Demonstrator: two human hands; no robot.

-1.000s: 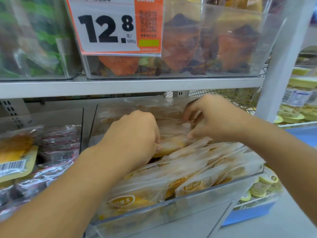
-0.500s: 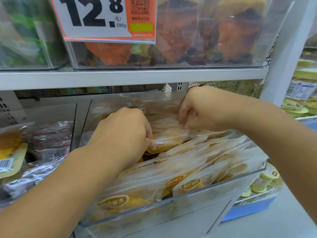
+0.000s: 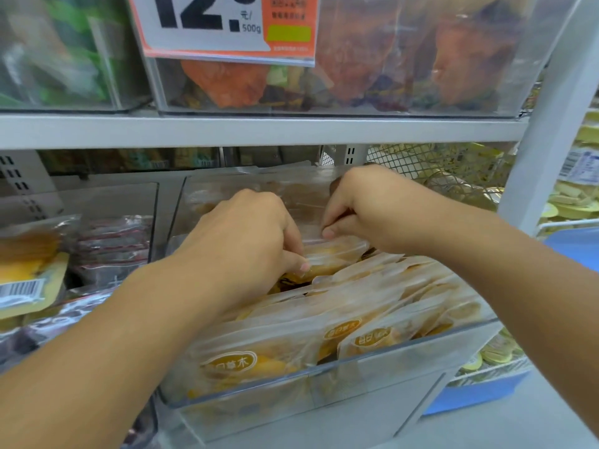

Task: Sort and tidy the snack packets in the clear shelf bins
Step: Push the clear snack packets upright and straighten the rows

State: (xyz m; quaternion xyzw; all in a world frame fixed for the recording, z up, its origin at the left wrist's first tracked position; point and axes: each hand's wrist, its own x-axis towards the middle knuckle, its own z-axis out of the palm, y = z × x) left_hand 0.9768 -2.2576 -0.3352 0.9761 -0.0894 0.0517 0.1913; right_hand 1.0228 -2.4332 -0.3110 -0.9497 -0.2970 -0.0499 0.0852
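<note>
Both hands are deep in the clear bin [image 3: 421, 348] on the lower shelf, at its far end. Between them lies one yellow snack packet [image 3: 334, 257]. It lies flat on top of the row, and its long side runs left to right. The left hand [image 3: 246, 241] has curled fingers that pinch the packet's left end. The right hand [image 3: 366, 209] has curled fingers on the clear top edge at the right end, so each grip is clamped on the same packet. The other packets [image 3: 324, 322] stand on edge in a leaning row, from the hands toward the near wall of the bin. The held packet sits just behind that row. To match the rest, I think it has to be tipped up and slid in at the far end. The hands seem equally close.
</note>
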